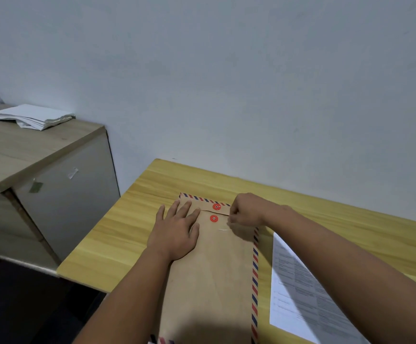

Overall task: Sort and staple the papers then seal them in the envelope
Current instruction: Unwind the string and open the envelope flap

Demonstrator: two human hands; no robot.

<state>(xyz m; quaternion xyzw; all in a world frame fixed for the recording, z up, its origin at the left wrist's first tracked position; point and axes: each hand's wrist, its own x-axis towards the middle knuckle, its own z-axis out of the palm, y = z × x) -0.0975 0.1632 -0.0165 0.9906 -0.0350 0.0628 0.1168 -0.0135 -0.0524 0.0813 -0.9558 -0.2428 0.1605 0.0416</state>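
Pressing my left hand [177, 232] flat, fingers straight and spread, I hold down the brown envelope [214, 281] in the lower centre of the frame. The envelope lies lengthwise on the yellow wooden table [117, 244], with a red-and-blue striped border along its top and right edges. Its flap is folded down. Two red button discs sit near the top: the upper disc [216, 207] on the flap, the lower disc [214, 218] on the body just below it. My right hand [248, 211] is curled at the right end of the flap, fingertips pinching a thin white string [224, 229], a short length of which lies on the envelope below that hand. A printed sheet [299, 299] lies on the table just right of the envelope, partly under my right forearm. At upper left, a stack of white papers [32, 117] rests on a cabinet [40, 155].
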